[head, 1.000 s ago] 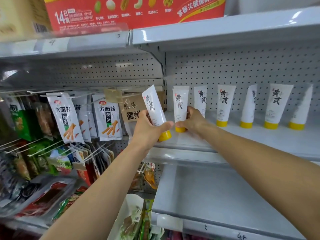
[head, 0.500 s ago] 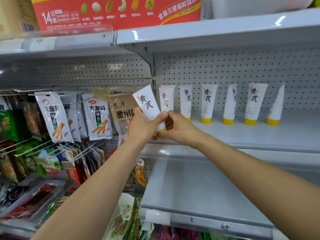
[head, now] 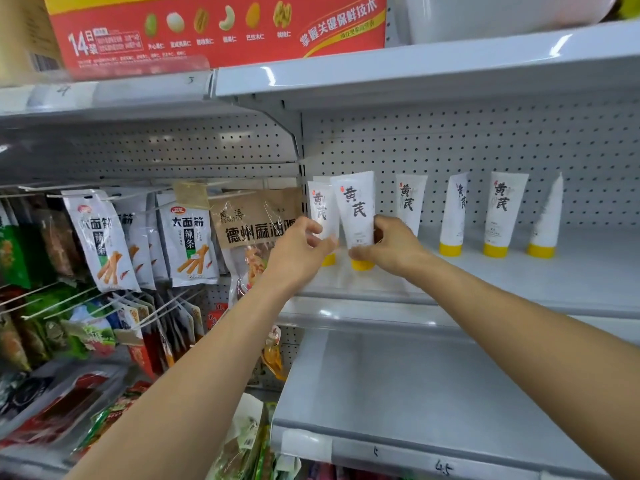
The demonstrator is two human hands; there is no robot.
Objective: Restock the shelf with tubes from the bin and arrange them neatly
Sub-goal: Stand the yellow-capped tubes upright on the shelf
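The right hand (head: pixel 391 251) grips a white tube (head: pixel 356 209) low on its body, the fingers curled round it just above the yellow cap (head: pixel 362 264). The tube stands cap-down, near upright, with its cap at the shelf (head: pixel 588 271) near the left end. Whether the cap rests on the shelf I cannot tell.

The left hand (head: pixel 301 251) is just beside it. Its fingers are curled at the lower part of the leftmost tube (head: pixel 320 211) and its thumb reaches toward the held tube. It touches that tube, but I cannot tell whether it really holds it. The top edge of another tube shows just behind the leftmost one.

To the right, four more tubes stand cap-down in a row near the pegboard (head: pixel 485 143): one (head: pixel 410 202) partly behind the right hand, then a second (head: pixel 455 209), a third (head: pixel 502 209) and a fourth (head: pixel 547 216). They are turned different ways. The fourth shows no label and the second is edge-on.

Below is a bare grey shelf (head: pixel 415 393) with handwritten marks on its front strip. In the bay to the left, snack packets (head: pixel 100 237) hang on hooks, with a brown bag (head: pixel 256 220) nearest the tubes. A red box (head: pixel 214 26) sits on the top shelf.
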